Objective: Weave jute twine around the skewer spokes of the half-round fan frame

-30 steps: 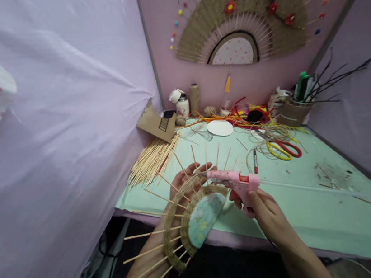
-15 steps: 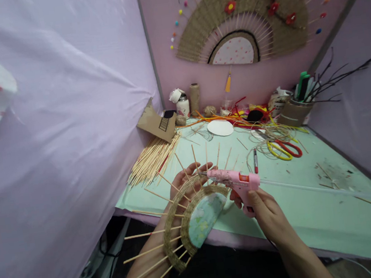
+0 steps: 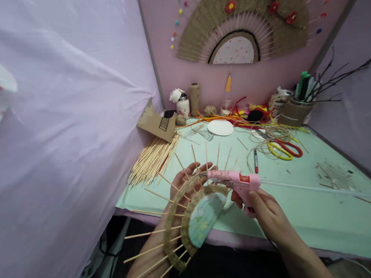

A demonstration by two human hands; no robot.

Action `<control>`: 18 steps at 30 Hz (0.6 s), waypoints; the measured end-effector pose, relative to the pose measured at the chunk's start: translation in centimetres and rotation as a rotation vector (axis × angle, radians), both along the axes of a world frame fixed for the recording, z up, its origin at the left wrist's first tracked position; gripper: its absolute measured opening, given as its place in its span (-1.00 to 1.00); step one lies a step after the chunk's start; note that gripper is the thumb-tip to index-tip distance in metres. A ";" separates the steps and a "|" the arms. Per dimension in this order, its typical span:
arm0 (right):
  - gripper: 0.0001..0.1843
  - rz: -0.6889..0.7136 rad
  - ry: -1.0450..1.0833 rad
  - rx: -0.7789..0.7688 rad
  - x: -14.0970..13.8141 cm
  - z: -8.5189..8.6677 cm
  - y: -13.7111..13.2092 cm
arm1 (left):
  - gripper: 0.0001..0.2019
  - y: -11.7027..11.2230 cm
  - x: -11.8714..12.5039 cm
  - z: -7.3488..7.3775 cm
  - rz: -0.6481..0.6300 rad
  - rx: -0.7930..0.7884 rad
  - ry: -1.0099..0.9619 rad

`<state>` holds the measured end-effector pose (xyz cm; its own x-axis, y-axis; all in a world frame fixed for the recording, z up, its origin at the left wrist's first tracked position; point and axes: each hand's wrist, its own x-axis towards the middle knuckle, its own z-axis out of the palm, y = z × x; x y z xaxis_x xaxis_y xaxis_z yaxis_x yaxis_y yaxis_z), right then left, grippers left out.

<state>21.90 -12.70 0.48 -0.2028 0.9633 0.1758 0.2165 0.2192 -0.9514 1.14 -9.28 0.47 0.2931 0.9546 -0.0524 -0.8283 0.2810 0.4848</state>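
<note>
My left hand [image 3: 177, 179] is behind a half-round fan [image 3: 168, 225] of thin wooden sticks and wound twine, bearing it up on the palm with the fingers partly hidden. A pale blue-green patterned half-disc [image 3: 205, 220] fills the fan's centre. My right hand [image 3: 266, 210] is wrapped round the handle of a pink hot glue gun [image 3: 233, 179]. Its nozzle points left, at the upper edge of the outer twine band among the sticks. A long clear glue stick [image 3: 300, 183] trails from the gun's rear to the right.
On the green tabletop [image 3: 295, 224] are a bundle of sticks [image 3: 154, 159], a white disc [image 3: 220, 128], scissors [image 3: 284, 149] and a marker [image 3: 256, 160]. Tangled twine and a pen holder with twigs [image 3: 296, 110] stand farther back. A larger decorated fan [image 3: 193, 42] hangs on the wall.
Almost nothing differs. The glue gun has shifted very slightly to the right along with the view; both hands keep their hold.
</note>
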 end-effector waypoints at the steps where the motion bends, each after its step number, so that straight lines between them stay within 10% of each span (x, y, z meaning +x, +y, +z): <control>1: -0.52 -0.002 -0.002 -0.001 0.0 -0.1 0.0 | -0.64 0.0 0.0 -0.1 -0.009 0.009 0.001; 18: -0.55 -0.206 -0.012 0.057 2.3 0.6 -0.1 | -0.72 -1.5 0.7 1.3 0.042 0.001 -0.001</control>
